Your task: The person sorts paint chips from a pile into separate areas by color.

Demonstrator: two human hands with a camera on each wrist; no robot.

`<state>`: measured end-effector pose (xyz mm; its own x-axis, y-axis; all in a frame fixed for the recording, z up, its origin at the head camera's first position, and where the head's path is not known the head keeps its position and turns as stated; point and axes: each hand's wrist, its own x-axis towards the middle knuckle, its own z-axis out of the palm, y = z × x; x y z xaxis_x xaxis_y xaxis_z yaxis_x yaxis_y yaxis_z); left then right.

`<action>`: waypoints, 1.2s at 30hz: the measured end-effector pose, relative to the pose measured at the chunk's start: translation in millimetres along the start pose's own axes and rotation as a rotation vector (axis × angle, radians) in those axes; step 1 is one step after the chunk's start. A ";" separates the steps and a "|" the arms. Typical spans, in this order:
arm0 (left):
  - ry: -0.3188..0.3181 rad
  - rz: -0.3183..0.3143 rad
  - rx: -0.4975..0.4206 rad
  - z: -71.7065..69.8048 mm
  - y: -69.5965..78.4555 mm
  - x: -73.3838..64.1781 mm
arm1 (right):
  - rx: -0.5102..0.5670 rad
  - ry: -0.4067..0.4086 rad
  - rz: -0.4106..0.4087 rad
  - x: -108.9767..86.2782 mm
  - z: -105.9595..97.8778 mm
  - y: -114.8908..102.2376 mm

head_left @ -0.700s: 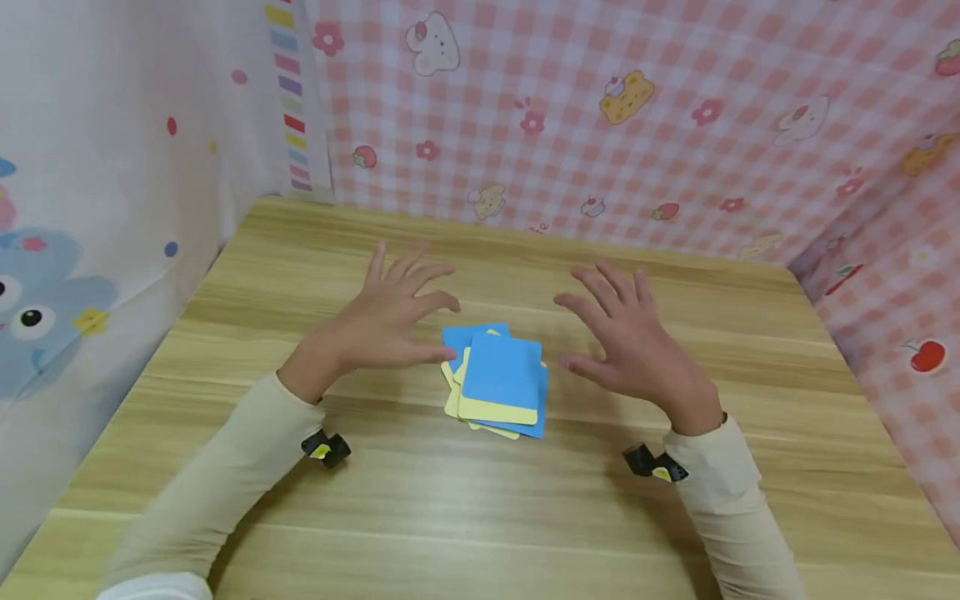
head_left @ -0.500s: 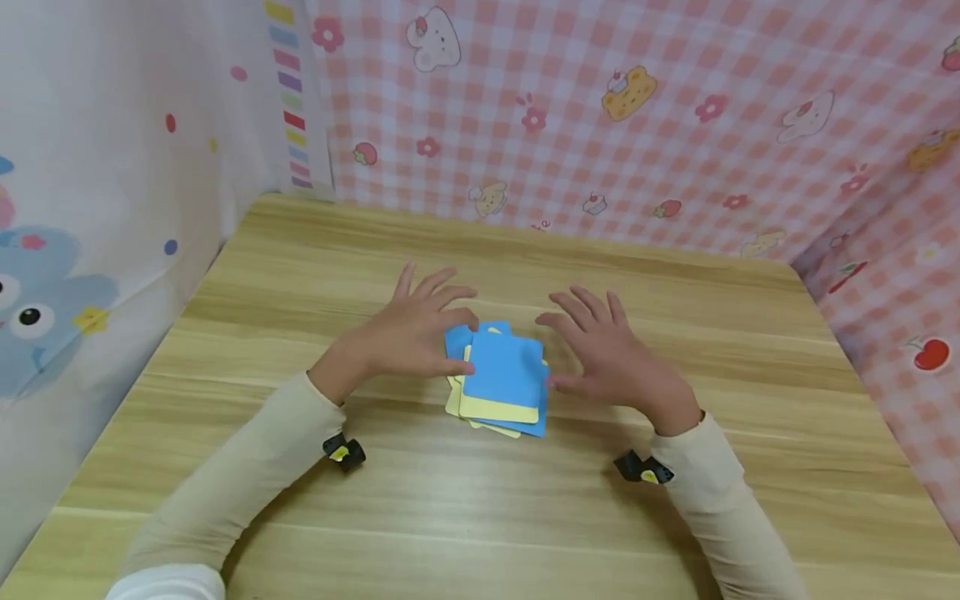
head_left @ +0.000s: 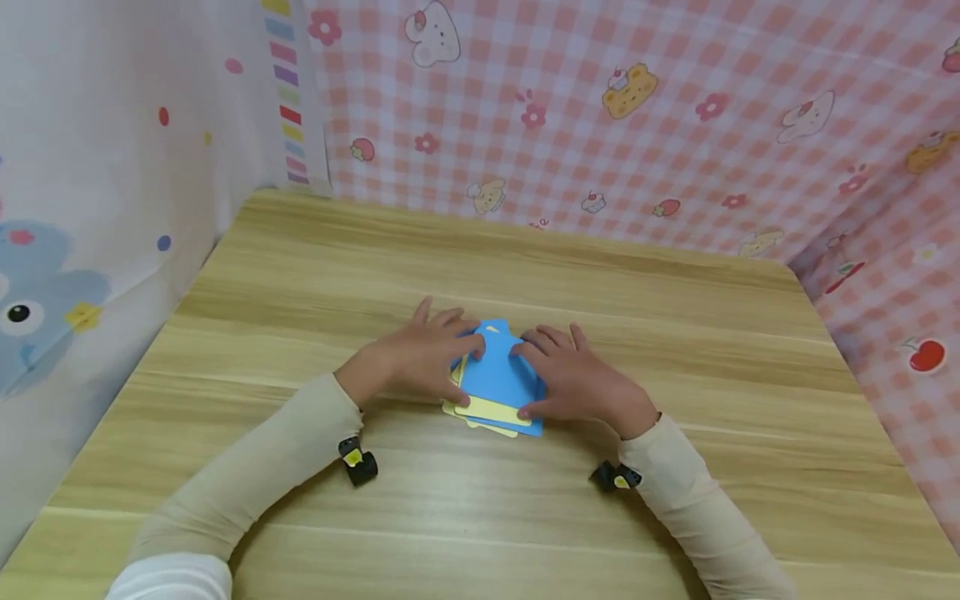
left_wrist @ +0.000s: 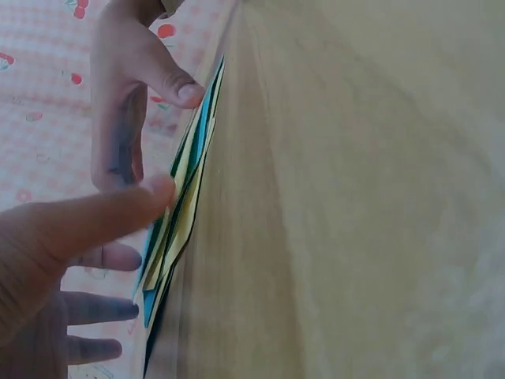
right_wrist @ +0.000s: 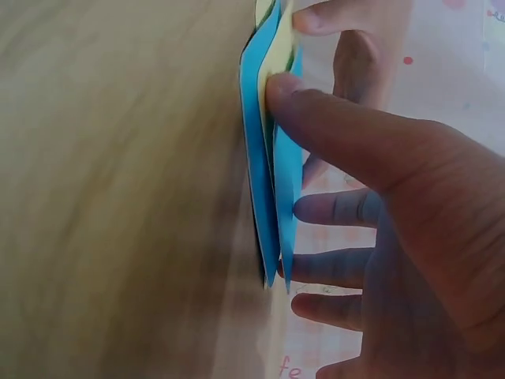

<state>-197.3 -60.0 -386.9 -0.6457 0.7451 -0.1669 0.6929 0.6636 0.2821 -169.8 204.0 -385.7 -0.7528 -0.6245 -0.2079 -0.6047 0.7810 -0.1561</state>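
Observation:
A loose pile of blue and yellow square cards [head_left: 501,371] lies fanned unevenly on the wooden table, a blue one on top. My left hand [head_left: 427,354] is at the pile's left side, thumb tip by the yellow strip near its front edge and fingers over the blue. From the right, my right hand [head_left: 577,375] mirrors it, thumb at the front right corner. Both hands have spread, slightly bent fingers, fingertips right at the cards. In the right wrist view, the layered cards [right_wrist: 264,158] show edge-on with small gaps between them, the thumb [right_wrist: 316,110] against them.
The wooden table [head_left: 465,517] stretches around the pile. A pink checked cloth [head_left: 570,108] hangs behind and to the right, a white printed cloth [head_left: 150,67] on the left. Each sleeve carries a small black wrist camera [head_left: 358,461].
Both hands have come inward and down from either side of the pile, and their fingertips now overlap its left and right edges. The cards have barely shifted.

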 end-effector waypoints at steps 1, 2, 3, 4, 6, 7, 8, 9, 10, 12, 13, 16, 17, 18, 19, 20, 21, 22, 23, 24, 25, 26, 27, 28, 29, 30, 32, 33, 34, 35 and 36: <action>-0.001 -0.002 0.005 -0.1 0.4 0.0 | 0.006 0.005 -0.001 0.1 -0.6 -1.2; 0.002 -0.004 0.013 -0.6 1.0 -0.2 | 0.008 0.009 0.000 0.2 -1.3 -2.1; 0.008 -0.006 0.019 -1.1 1.4 -0.6 | 0.007 0.013 -0.001 0.2 -2.3 -3.0; 0.015 -0.007 0.019 -2.3 2.1 -1.5 | 0.004 0.017 -0.003 0.0 -3.6 -3.9; 0.028 -0.007 0.019 -5.3 3.8 -4.0 | -0.005 0.034 -0.012 -1.1 -7.3 -5.3; 0.039 -0.004 0.022 -7.4 4.8 -5.6 | -0.009 0.046 -0.018 -2.1 -9.9 -6.0; 0.056 0.003 0.033 -9.8 5.9 -7.3 | -0.015 0.062 -0.025 -3.4 -13.0 -6.8; 0.075 0.010 0.041 -12.6 7.4 -9.2 | -0.021 0.084 -0.035 -5.1 -16.5 -7.4; 0.098 0.016 0.047 -15.9 8.9 -11.6 | -0.024 0.111 -0.046 -7.1 -20.4 -8.1; 0.161 0.034 0.068 -22.7 11.9 -15.8 | -0.034 0.169 -0.074 -12.3 -28.8 -9.4; 0.195 0.044 0.075 -26.3 13.5 -18.0 | -0.040 0.199 -0.090 -14.9 -33.0 -9.9; 0.276 0.069 0.075 -36.7 18.3 -24.1 | -0.052 0.279 -0.141 -23.1 -44.2 -11.6; 0.295 0.076 0.076 -39.4 19.7 -25.5 | -0.053 0.300 -0.156 -25.9 -47.4 -12.1; 0.307 0.083 0.074 -42.0 21.1 -26.9 | -0.052 0.316 -0.167 -28.4 -49.9 -12.1; 0.320 0.093 0.070 -43.8 22.4 -27.5 | -0.048 0.329 -0.175 -30.7 -51.8 -11.6; 0.329 0.099 0.061 -45.0 24.1 -26.9 | -0.041 0.342 -0.181 -33.5 -54.0 -10.9; 0.338 0.106 0.056 -45.9 26.5 -25.3 | -0.035 0.353 -0.187 -36.7 -55.9 -8.7; 0.348 0.115 0.048 -46.7 29.4 -22.1 | -0.021 0.360 -0.184 -40.3 -57.7 -5.7; 0.358 0.127 0.044 -47.0 32.5 -17.2 | -0.006 0.367 -0.179 -44.6 -59.2 -1.5; 0.360 0.132 0.040 -47.8 36.9 -10.9 | 0.009 0.373 -0.171 -49.7 -60.5 3.8; 0.358 0.136 0.032 -48.4 42.1 -3.0 | 0.028 0.377 -0.160 -55.5 -61.7 9.8; 0.350 0.135 0.032 -48.9 48.2 6.3 | 0.043 0.377 -0.143 -62.4 -62.8 16.4; 0.341 0.136 0.030 -49.6 54.7 16.3 | 0.061 0.375 -0.123 -69.1 -63.2 23.6; 0.325 0.134 0.027 -50.0 61.0 26.6 | 0.088 0.367 -0.098 -76.2 -63.5 30.3; 0.308 0.129 0.029 -50.0 67.3 37.3 | 0.111 0.360 -0.076 -82.9 -63.2 37.5; 0.285 0.120 0.022 -50.0 73.8 47.3 | 0.134 0.352 -0.057 -89.2 -62.8 44.4; 0.243 0.108 0.013 -48.2 84.3 66.5 | 0.191 0.319 -0.008 -99.9 -61.9 57.6; 0.224 0.099 0.012 -47.3 88.1 75.2 | 0.223 0.299 0.012 -103.9 -61.7 63.9; 0.206 0.091 0.006 -46.5 91.3 83.1 | 0.261 0.274 0.033 -107.3 -61.9 70.0; 0.191 0.082 0.001 -45.8 93.8 90.6 | 0.299 0.249 0.053 -109.8 -62.0 76.2; 0.176 0.072 -0.006 -44.9 95.6 97.4 | 0.332 0.225 0.071 -111.6 -61.9 82.2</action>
<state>-208.3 73.0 -333.8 -0.6414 0.7669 0.0219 0.7374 0.6083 0.2935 -151.6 337.3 -315.5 -0.8502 -0.5261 -0.0189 -0.4597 0.7595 -0.4602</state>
